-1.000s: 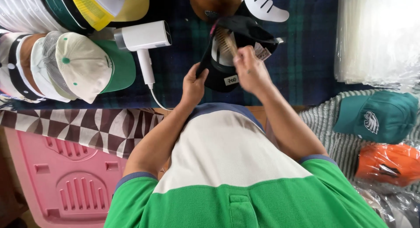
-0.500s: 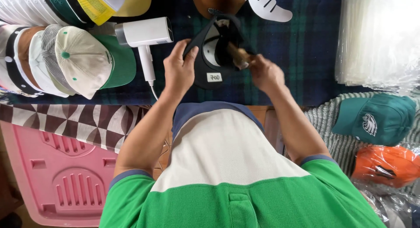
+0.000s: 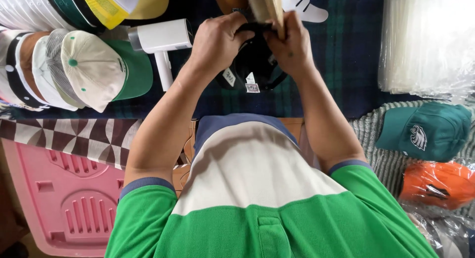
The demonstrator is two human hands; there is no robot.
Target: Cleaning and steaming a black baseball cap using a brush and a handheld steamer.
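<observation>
A black cap [image 3: 255,65] with small white tags is held up over the dark plaid cloth [image 3: 346,65] at the top middle. My left hand [image 3: 217,40] grips its left upper side. My right hand [image 3: 292,47] grips the right upper side and also holds a wooden brush [image 3: 266,8] that sticks up between the two hands. Both hands are close together, almost touching, and cover most of the cap's crown.
A white handheld steamer [image 3: 163,40] lies left of the cap. Stacked caps, cream with green brims [image 3: 94,70], fill the upper left. Clear plastic bags [image 3: 428,40] pile at upper right. A teal cap [image 3: 425,132] and an orange bagged cap [image 3: 438,184] lie right. Pink plastic stool [image 3: 64,203] lower left.
Both hands have risen and come together over the cap. The cap was turned over, its inside no longer facing me. The brush now points upward instead of into the cap.
</observation>
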